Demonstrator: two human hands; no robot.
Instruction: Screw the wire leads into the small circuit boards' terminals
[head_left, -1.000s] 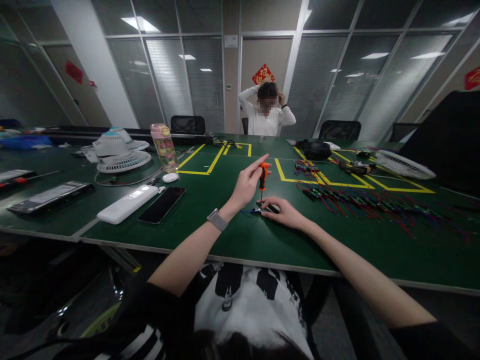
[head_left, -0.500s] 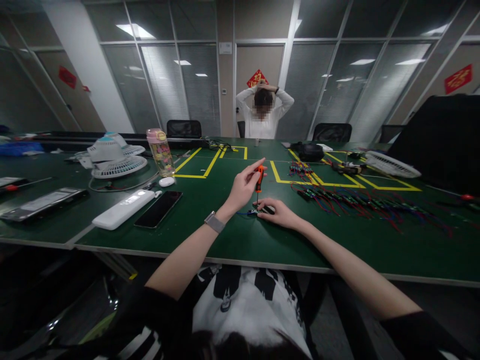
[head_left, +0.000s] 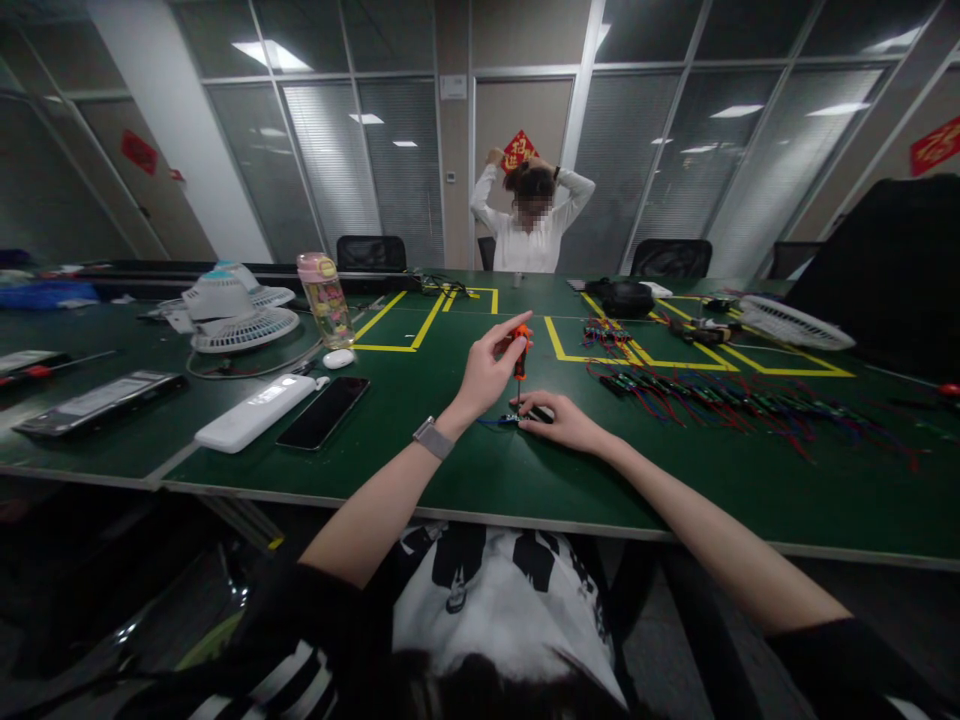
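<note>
My left hand [head_left: 489, 368] is closed round the orange and black handle of a screwdriver [head_left: 520, 365], which stands upright with its shaft pointing down. Its tip meets a small circuit board [head_left: 513, 419] lying on the green table [head_left: 450, 480]. A blue wire runs out from the board's left side. My right hand [head_left: 561, 424] rests low on the table, its thumb and fingers pinching the right end of the board and partly hiding it. A watch [head_left: 433, 438] is on my left wrist.
To the right lie several wired circuit boards [head_left: 720, 395]. On the left are a phone [head_left: 324, 413], a white power bank [head_left: 255, 413], an earbud case [head_left: 339, 357], a bottle [head_left: 327, 305] and a fan [head_left: 240, 325]. A person [head_left: 531, 225] sits across the table.
The view has shifted slightly. My hands stay at the board, with the screwdriver still upright. The person opposite has moved one hand outward from the head.
</note>
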